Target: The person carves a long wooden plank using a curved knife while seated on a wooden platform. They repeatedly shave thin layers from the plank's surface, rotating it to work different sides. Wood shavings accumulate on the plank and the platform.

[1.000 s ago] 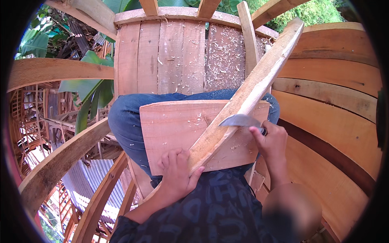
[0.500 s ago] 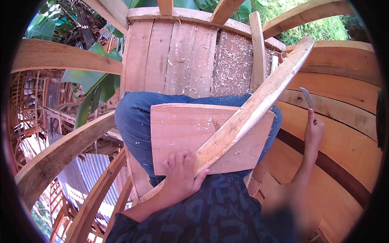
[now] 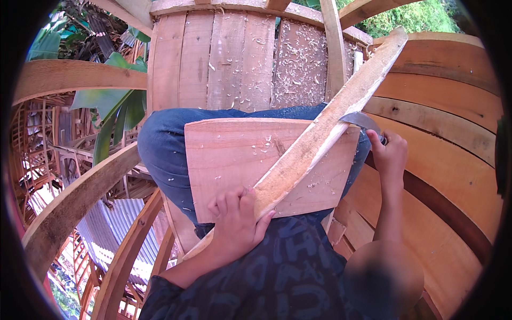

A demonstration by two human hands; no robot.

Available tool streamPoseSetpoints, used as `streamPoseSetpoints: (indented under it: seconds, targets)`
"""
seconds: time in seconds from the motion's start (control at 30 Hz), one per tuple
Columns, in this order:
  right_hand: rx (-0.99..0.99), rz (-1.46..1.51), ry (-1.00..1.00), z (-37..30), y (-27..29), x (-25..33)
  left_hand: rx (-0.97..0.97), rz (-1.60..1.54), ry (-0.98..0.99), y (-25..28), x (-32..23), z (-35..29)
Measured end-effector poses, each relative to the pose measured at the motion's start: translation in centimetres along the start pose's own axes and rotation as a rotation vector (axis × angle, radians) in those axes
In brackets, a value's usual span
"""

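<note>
A long, slightly curved strip of wood (image 3: pixel 306 146) lies slantwise over a flat square board (image 3: pixel 226 160) on my lap. Its pale right edge looks freshly cut. My left hand (image 3: pixel 234 218) is closed around the strip's near end, thumb on the right side and fingers on the left. In my right hand (image 3: pixel 390 152) is a knife (image 3: pixel 364 120) with a curved blade, its handle mostly hidden in the fist. The blade meets the strip's right edge, a little beyond the board's far right corner.
Wood shavings (image 3: pixel 298 69) litter the plank floor (image 3: pixel 226 58) ahead. Wooden plank walls (image 3: pixel 437 112) rise on the right. Curved timber ribs (image 3: pixel 80 77) stand at the left, with corrugated metal sheets (image 3: pixel 120 234) below. An upright timber (image 3: pixel 335 53) stands beyond my right knee.
My right hand has swung the knife inward from the right, bringing its blade against the strip's edge. My left hand keeps its hold. The whole view has shifted slightly.
</note>
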State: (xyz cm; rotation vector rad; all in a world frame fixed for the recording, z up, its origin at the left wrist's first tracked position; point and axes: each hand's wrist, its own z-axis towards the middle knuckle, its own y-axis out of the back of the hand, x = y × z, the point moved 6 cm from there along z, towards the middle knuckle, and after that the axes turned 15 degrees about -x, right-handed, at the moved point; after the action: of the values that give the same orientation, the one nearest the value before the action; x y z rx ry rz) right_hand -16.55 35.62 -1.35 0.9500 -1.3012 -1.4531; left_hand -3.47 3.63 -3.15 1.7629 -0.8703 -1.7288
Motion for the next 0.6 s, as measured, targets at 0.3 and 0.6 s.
streamPoseSetpoints:
  seconds: [0.3, 0.6]
  targets:
    - [-0.073, 0.085, -0.34, 2.2, -1.5, -7.2, -0.006, -0.018, -0.007, 0.2, 0.4, -0.1]
    - [0.014, 0.265, 0.125, -5.3, 0.8, 4.6, 0.008, -0.027, -0.003, 0.2, 0.5, 0.2]
